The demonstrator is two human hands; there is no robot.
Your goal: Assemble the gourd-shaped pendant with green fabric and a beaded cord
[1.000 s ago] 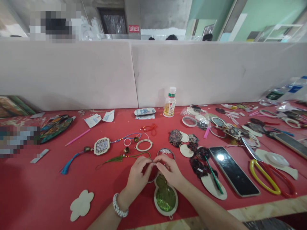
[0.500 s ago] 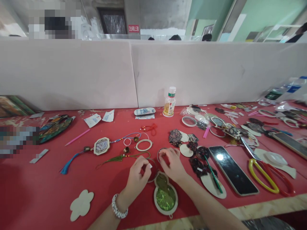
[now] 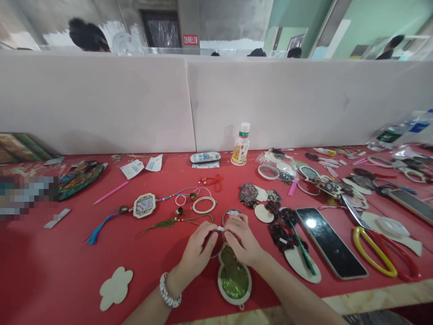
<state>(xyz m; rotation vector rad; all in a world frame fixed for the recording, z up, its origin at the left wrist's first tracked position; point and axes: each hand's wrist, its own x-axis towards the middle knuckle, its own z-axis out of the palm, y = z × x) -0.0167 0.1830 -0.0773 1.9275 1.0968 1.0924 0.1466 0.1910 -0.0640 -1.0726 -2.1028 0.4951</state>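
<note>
A small white piece (image 3: 220, 229), too small to name, lies between the fingertips of both hands. My left hand (image 3: 199, 247), with a beaded bracelet (image 3: 168, 293) at the wrist, pinches its left end. At the other end are the closed thumb and fingers of my right hand (image 3: 245, 241). Just below them a gourd-shaped pendant (image 3: 234, 282) with a pale rim and shiny green filling rests on the table; its top is partly covered by my right hand. Behind my right fingers shows a round, thin-rimmed piece (image 3: 232, 212), partly hidden.
On the red table (image 3: 67, 275) lie a blue-tasselled pendant (image 3: 145, 206), a pale oval ring (image 3: 203, 205) and a cloud-shaped blank (image 3: 116, 289). To the right are a phone (image 3: 331, 241), scissors (image 3: 375, 253) and dark shell-like pieces (image 3: 248, 194). A bottle (image 3: 240, 146) stands by the white partition (image 3: 277, 104).
My hands have come together: the white piece, held in my left fingertips before, now meets my right fingertips. My right hand has lowered slightly over the top of the gourd pendant.
</note>
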